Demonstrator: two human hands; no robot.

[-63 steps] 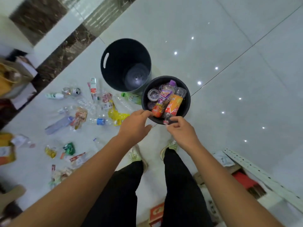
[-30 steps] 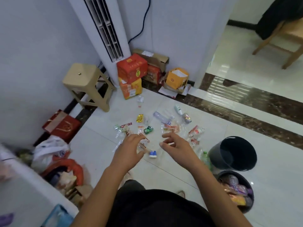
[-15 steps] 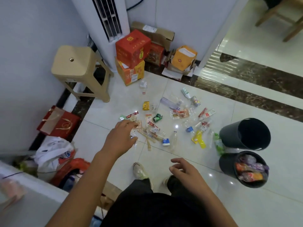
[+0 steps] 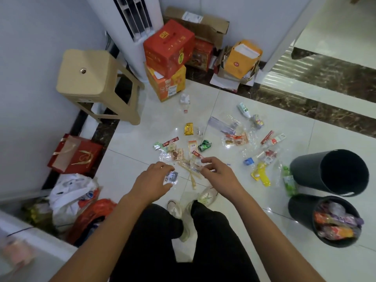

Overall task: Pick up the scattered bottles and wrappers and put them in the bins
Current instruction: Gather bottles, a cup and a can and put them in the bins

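Observation:
Wrappers and bottles lie scattered on the white floor tiles in front of my feet. My left hand (image 4: pixel 154 180) grips a crumpled clear wrapper (image 4: pixel 171 177) just above the floor. My right hand (image 4: pixel 218 173) pinches another clear wrapper (image 4: pixel 197 166) at the near edge of the pile. Farther out lie a gold packet (image 4: pixel 188 128), a green wrapper (image 4: pixel 204 145), a clear bottle (image 4: pixel 221 124) and a yellow wrapper (image 4: pixel 261 175). At the right stand an empty black bin (image 4: pixel 305 171) and, nearer, a black bin (image 4: pixel 301 210) filled with bottles.
A beige stool (image 4: pixel 89 78) stands at the left wall. Red and orange boxes (image 4: pixel 168 49) and a yellow box (image 4: pixel 242 58) sit against the back wall beside a white tower unit (image 4: pixel 130 27). A red gift bag (image 4: pixel 75 155) and plastic bags (image 4: pixel 69 192) crowd the left.
The view swung from the bins to the litter. My left hand closed on a clear wrapper, and my right hand came up from my knee to the pile.

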